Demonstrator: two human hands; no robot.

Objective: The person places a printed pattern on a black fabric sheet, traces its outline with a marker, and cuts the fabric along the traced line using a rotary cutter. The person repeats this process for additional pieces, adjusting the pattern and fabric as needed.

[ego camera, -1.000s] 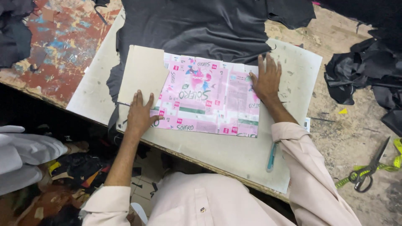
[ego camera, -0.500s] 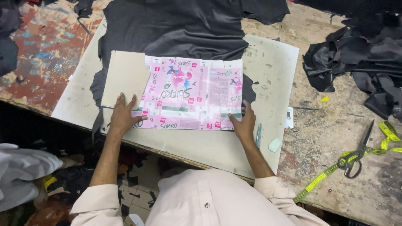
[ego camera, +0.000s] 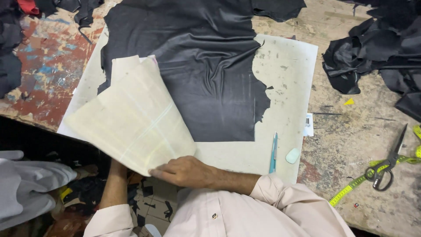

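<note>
- Cream card pattern sheet (ego camera: 131,118), flat-cut with a faint cross of fold lines, is lifted and curling over the left near part of the white cutting board (ego camera: 285,61); its far corners rise above the black leather hide (ego camera: 197,66).
- Right hand (ego camera: 184,171) lies at the sheet's near edge, fingers nearly flat and closed lightly on that edge; whether the thumb is under the card cannot be told.
- Left hand is hidden beneath the sheet; only the forearm (ego camera: 115,184) shows below the board's near edge, so its fingers cannot be judged.
- Handling, as a judgement: the sheet looks light and semi-stiff, bowing under its own weight, liable to crease along the fold lines; hold is best taken at an edge with support underneath.
- Black leather hide, soft and limp with ragged edges, covers the board's far and middle area; it would slide or wrinkle if dragged.
- Teal pen (ego camera: 274,152) and pale chalk piece (ego camera: 292,155) rest near the board's right near corner; scissors (ego camera: 389,162) and yellow tape measure (ego camera: 351,191) lie on the worn table (ego camera: 351,131) to the right.
</note>
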